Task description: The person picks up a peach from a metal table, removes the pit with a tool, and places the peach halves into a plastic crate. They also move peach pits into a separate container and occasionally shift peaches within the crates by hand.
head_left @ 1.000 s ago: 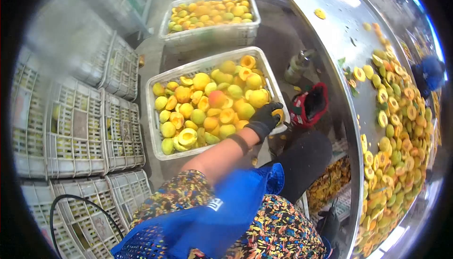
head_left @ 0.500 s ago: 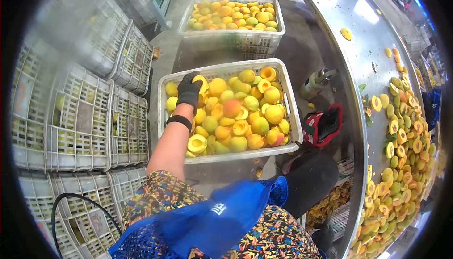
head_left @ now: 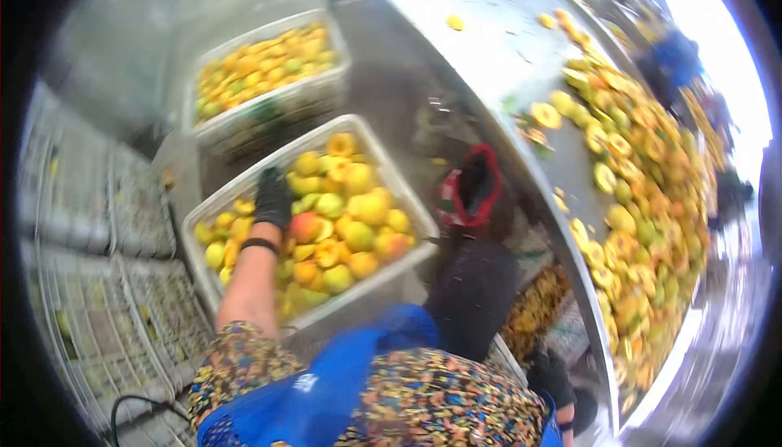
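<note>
My left hand (head_left: 273,199), in a black glove with a dark band at the wrist, reaches down among yellow peaches (head_left: 358,231) in the nearer white plastic crate (head_left: 395,166). Some of the fruit is whole and some halved, with a few reddish or greenish. Motion blur smears the glove's fingers, so I cannot make out whether they hold a peach. My right hand (head_left: 552,378), also gloved in black, hangs low beside the metal table's near edge, and its fingers are not clear.
Halved peaches (head_left: 643,227) lie heaped on the metal table (head_left: 481,36) at right. A second crate of peaches (head_left: 273,64) stands farther back. Stacked crates (head_left: 81,300) line the left side. A red-and-black bag (head_left: 476,186) is on the floor between crate and table.
The view has swung to the right and blurred, so the crates appear tilted. My left hand has moved deeper among the peaches; the peach half seen at its fingertips no longer shows there.
</note>
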The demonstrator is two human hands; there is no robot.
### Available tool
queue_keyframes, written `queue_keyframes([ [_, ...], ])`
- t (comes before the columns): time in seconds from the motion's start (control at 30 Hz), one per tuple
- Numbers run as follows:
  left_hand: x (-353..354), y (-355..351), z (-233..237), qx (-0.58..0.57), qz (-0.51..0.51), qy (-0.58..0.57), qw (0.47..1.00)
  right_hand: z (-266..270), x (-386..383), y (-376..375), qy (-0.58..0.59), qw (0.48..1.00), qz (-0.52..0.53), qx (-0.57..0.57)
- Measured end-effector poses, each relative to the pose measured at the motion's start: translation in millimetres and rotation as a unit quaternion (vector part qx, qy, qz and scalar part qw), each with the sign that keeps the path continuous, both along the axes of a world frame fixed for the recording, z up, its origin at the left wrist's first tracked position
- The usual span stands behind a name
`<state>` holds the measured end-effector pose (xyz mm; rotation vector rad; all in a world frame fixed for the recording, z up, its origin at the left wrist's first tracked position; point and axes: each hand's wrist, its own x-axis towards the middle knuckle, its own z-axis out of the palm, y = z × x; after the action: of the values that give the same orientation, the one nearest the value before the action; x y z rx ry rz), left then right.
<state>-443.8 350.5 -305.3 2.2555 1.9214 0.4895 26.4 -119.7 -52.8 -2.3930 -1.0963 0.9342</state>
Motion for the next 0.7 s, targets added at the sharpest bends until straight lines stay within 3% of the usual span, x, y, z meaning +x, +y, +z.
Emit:
queue_keyframes([
  [0.07,37,-11,97,-0.183,-0.077,0.228,0.953,-11,12,-20,0.023,0.999,-0.037,0.015],
  [0.13,51,13,110,-0.283,-0.006,0.217,0.934,33,-3,16,0.114,0.986,-0.120,0.011],
  [0.17,75,12,126,-0.152,-0.016,0.197,0.969,41,-2,20,0.154,0.967,-0.200,-0.039],
  [0.2,105,8,145,-0.024,-0.027,0.169,0.985,33,4,12,0.113,0.985,-0.132,-0.014],
  [0.23,149,11,175,0.059,-0.122,0.048,0.990,20,15,1,0.066,0.996,-0.062,0.005],
  [0.27,196,12,180,0.100,-0.219,-0.193,0.951,12,24,-11,0.015,1.000,0.013,0.019],
  [0.3,263,3,210,0.135,-0.305,-0.258,0.907,6,29,-17,0.013,1.000,0.011,0.024],
  [0.37,379,-46,272,-0.058,-0.391,-0.402,0.826,-10,42,-28,-0.005,0.999,0.024,0.045],
  [0.43,477,-93,314,-0.305,-0.382,-0.490,0.722,-14,60,-32,0.009,0.998,0.037,0.039],
  [0.47,518,-91,321,-0.330,-0.441,-0.362,0.751,-16,69,-34,0.016,0.998,0.044,0.036],
  [0.5,565,-73,295,-0.126,-0.534,-0.142,0.824,-28,78,-41,-0.021,0.997,0.070,0.038],
  [0.53,613,-65,271,0.100,-0.584,0.080,0.802,-34,79,-50,-0.028,0.995,0.066,0.065],
  [0.6,656,-103,288,-0.158,-0.480,-0.096,0.857,-49,85,-67,-0.042,0.991,0.060,0.116],
  [0.63,677,-94,269,-0.263,-0.460,-0.070,0.845,-75,88,-83,-0.154,0.952,0.140,0.224],
  [0.67,693,-116,289,-0.247,-0.460,0.067,0.851,-71,90,-87,-0.110,0.975,0.100,0.166],
  [0.7,699,-107,242,-0.149,-0.453,-0.012,0.879,-65,93,-81,-0.058,0.990,0.061,0.117],
])
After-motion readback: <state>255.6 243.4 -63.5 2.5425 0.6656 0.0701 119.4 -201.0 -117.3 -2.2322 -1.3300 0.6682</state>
